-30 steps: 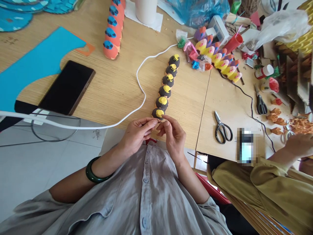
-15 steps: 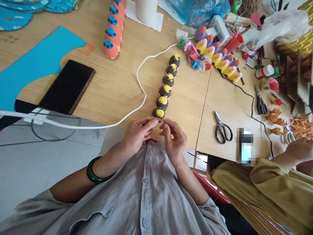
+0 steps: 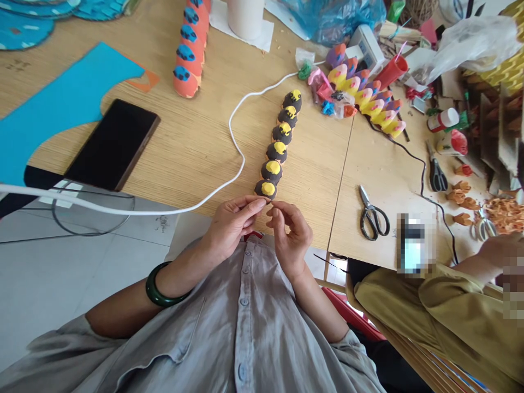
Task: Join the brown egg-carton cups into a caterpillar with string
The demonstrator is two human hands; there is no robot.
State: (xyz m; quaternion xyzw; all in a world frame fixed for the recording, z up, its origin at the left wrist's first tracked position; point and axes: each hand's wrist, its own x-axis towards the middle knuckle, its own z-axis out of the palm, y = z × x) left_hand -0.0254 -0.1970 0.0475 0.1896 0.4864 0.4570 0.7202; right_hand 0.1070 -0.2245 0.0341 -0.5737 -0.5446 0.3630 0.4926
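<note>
A row of black, yellow-topped domes (image 3: 279, 148) is laid at frame centre on a pale wooden table (image 3: 213, 147); just below it, thumb and fingertip of the left hand (image 3: 234, 225) are pressed together; the grip of the right hand (image 3: 293, 236) cannot be made out.

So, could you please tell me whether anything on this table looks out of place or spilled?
Mildly odd: the white cable wanders loosely across the wooden tabletop and off its near edge, and the smartphone lies right at that same edge, which looks slightly precarious. I see no obvious spill.
</note>
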